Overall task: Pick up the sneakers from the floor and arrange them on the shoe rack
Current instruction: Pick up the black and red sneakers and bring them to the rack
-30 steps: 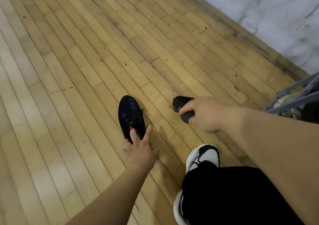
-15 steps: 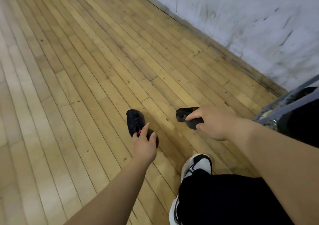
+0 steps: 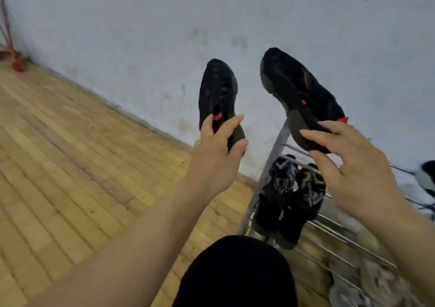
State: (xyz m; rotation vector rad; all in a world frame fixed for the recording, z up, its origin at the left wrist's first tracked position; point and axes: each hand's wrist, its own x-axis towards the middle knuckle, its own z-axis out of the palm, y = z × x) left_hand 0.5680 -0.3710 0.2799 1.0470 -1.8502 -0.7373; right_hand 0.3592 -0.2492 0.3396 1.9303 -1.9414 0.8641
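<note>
The left hand (image 3: 216,151) grips the heel of one black sneaker (image 3: 216,90), thumb on one side and fingers curled round the other, toe pointing up and away. The right hand (image 3: 353,165) holds the other black sneaker (image 3: 299,88) by its heel with the fingers spread along the sole and the thumb under the back edge; this shoe is tilted so that part of its dark sole shows. Both sneakers are up in the air in front of the pale, scuffed wall (image 3: 141,36), apart from each other, the right one above the shoe rack (image 3: 341,233). Below lies a wooden plank floor (image 3: 70,165) that meets the wall at a dark skirting line, with a blurred red object (image 3: 16,64) in the far left corner. The metal-barred shoe rack stands against the wall and carries a pair of dark shoes (image 3: 289,196) on an upper tier; a pale shoe (image 3: 426,179) shows at the right edge, and blurred light shoes sit lower down
</note>
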